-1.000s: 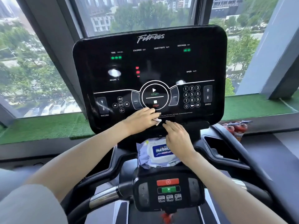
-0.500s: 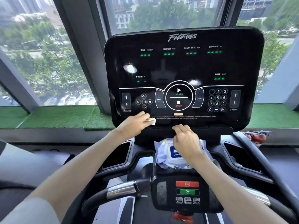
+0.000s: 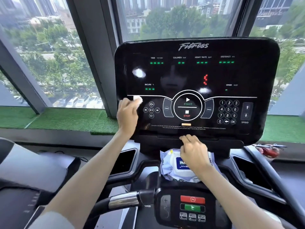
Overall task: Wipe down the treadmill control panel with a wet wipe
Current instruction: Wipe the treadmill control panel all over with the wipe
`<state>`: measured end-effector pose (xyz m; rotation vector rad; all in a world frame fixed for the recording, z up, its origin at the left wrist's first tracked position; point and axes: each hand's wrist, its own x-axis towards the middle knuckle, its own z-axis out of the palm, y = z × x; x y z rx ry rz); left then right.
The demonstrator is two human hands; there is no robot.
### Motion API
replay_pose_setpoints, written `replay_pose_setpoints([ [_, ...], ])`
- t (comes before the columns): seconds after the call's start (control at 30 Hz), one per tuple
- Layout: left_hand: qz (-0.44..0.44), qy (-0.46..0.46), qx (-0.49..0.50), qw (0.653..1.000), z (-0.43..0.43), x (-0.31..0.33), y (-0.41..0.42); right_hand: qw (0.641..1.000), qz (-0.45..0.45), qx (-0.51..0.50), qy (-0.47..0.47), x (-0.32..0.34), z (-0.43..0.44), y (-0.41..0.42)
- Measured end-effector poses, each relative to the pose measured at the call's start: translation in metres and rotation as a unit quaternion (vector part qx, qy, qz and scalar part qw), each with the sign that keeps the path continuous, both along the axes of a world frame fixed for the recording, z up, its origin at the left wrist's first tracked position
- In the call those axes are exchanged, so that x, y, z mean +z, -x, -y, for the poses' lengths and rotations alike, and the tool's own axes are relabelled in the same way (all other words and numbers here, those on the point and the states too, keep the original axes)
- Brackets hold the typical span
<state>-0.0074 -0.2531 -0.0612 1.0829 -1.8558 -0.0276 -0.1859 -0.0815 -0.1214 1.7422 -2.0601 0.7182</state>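
Wet wipe (image 3: 138, 99) moved up to left edge of the control panel (image 3: 196, 75), gripped by left hand (image 3: 127, 115), right hand (image 3: 194, 152) laid relaxed on ledge (image 3: 219, 140), window (image 3: 173, 17) behind, wipes pack (image 3: 171, 171) set in console (image 3: 148, 164) recess.

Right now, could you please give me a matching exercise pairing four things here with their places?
Things
1. wipe
2. wipe pack
3. right hand
4. red button

Places
A. on the small lower console
B. at the left side of the panel, held by the left hand
C. fingers on the ledge under the panel
D. lying between ledge and console

Pairs: 1-B, 2-D, 3-C, 4-A.
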Motion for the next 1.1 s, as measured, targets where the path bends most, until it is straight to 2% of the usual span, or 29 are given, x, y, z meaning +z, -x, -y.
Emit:
replay_pose_setpoints([
  [0.03,-0.028,-0.018,0.028,0.999,-0.004,-0.001,0.003,1.0,-0.002,0.002,0.004,0.0,0.0,0.001],
  [0.07,0.003,-0.003,0.019,1.0,-0.011,-0.003,0.008,1.0,-0.005,0.004,0.007,0.0,0.0,0.001],
  [0.1,0.069,0.028,-0.03,0.997,-0.018,-0.01,0.013,1.0,-0.009,0.008,0.01,0.0,0.0,0.002],
  [0.17,0.191,0.073,-0.149,0.967,-0.026,-0.023,0.014,1.0,-0.02,0.016,0.012,-0.001,0.0,0.006],
  [0.2,0.201,0.073,-0.163,0.963,-0.024,-0.021,0.011,1.0,-0.023,0.02,0.009,-0.001,0.001,0.006],
  [0.23,0.164,0.065,-0.141,0.974,-0.017,-0.018,0.009,0.999,-0.024,0.023,0.005,-0.001,0.001,0.007],
  [0.3,0.003,0.01,-0.035,0.999,-0.007,-0.004,0.006,0.999,-0.025,0.027,-0.001,-0.001,0.002,0.007],
  [0.33,-0.067,-0.023,0.025,0.997,-0.004,0.0,0.009,0.999,-0.027,0.028,-0.002,-0.001,0.002,0.008],
  [0.37,-0.103,-0.042,0.067,0.992,-0.005,0.003,0.015,0.999,-0.029,0.029,0.0,-0.002,0.002,0.009],
  [0.4,-0.102,-0.037,0.078,0.991,-0.012,0.003,0.026,0.999,-0.03,0.032,0.003,-0.003,0.002,0.009],
  [0.47,-0.012,0.02,0.003,1.0,-0.032,-0.005,0.054,0.999,-0.03,0.038,0.006,-0.004,0.003,0.011],
  [0.53,0.13,0.099,-0.124,0.979,-0.047,-0.017,0.069,0.998,-0.038,0.045,0.005,-0.005,0.002,0.013],
  [0.57,0.166,0.123,-0.153,0.966,-0.044,-0.017,0.067,0.998,-0.042,0.051,0.003,-0.005,0.002,0.015],
  [0.6,0.153,0.121,-0.153,0.969,-0.035,-0.015,0.062,0.997,-0.045,0.059,0.002,-0.005,0.001,0.017],
  [0.67,0.006,0.065,-0.061,0.996,-0.018,-0.004,0.051,0.996,-0.042,0.073,-0.007,-0.006,-0.002,0.021],
  [0.7,-0.09,0.012,0.012,0.996,-0.011,0.002,0.049,0.996,-0.039,0.073,-0.011,-0.007,-0.004,0.021],
  [0.73,-0.174,-0.043,0.076,0.981,-0.01,0.008,0.052,0.997,-0.034,0.072,-0.01,-0.008,-0.004,0.021],
  [0.77,-0.221,-0.08,0.108,0.966,-0.013,0.014,0.062,0.997,-0.03,0.072,-0.005,-0.009,-0.003,0.02],
  [0.8,-0.216,-0.079,0.098,0.968,-0.021,0.018,0.074,0.997,-0.028,0.076,0.001,-0.01,-0.003,0.02],
  [0.83,-0.159,-0.042,0.051,0.985,-0.031,0.016,0.088,0.996,-0.029,0.082,0.005,-0.01,-0.003,0.02],
  [0.87,-0.061,0.022,-0.031,0.997,-0.041,0.008,0.1,0.995,-0.034,0.09,0.006,-0.009,-0.004,0.021],
  [0.9,0.052,0.092,-0.116,0.988,-0.05,-0.002,0.105,0.994,-0.041,0.099,0.003,-0.008,-0.005,0.024],
  [0.93,0.144,0.143,-0.177,0.963,-0.053,-0.01,0.104,0.993,-0.047,0.108,-0.002,-0.007,-0.006,0.027],
  [0.97,0.177,0.163,-0.202,0.949,-0.049,-0.012,0.099,0.992,-0.047,0.115,-0.008,-0.005,-0.008,0.03],
  [1.0,0.143,0.143,-0.191,0.961,-0.043,-0.011,0.093,0.992,-0.044,0.12,-0.011,-0.005,-0.011,0.033],
  [1.07,-0.057,0.042,-0.071,0.995,-0.029,0.004,0.083,0.992,-0.049,0.115,-0.006,-0.004,-0.016,0.038],
  [1.1,-0.147,-0.005,-0.003,0.989,-0.022,0.012,0.081,0.993,-0.057,0.106,-0.007,-0.005,-0.018,0.041],
])
